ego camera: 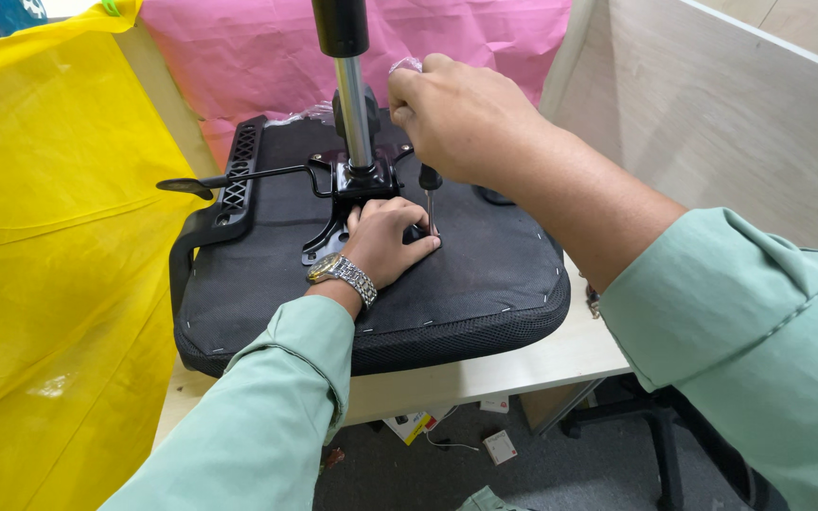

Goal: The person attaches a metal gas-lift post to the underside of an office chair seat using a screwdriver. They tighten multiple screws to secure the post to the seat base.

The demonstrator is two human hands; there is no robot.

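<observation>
A black office-chair seat [485, 284] lies upside down on a light wooden table [560, 355]. A black metal mechanism plate [352, 185] with a chrome gas cylinder [355, 114] stands on its underside. My left hand [385, 241], with a metal wristwatch, rests flat on the seat beside the plate, fingers at the tip of a screwdriver [430, 203]. My right hand [456, 118] is closed around the screwdriver's handle from above, holding it upright. The handle itself is hidden by my fingers.
A black armrest [229, 189] and a thin lever [229, 178] stick out on the seat's left. Yellow plastic sheet [49, 237] covers the left side, pink sheet [267, 57] the back. A wooden panel [731, 114] stands at right. Chair base legs [655, 426] and small litter lie on the floor.
</observation>
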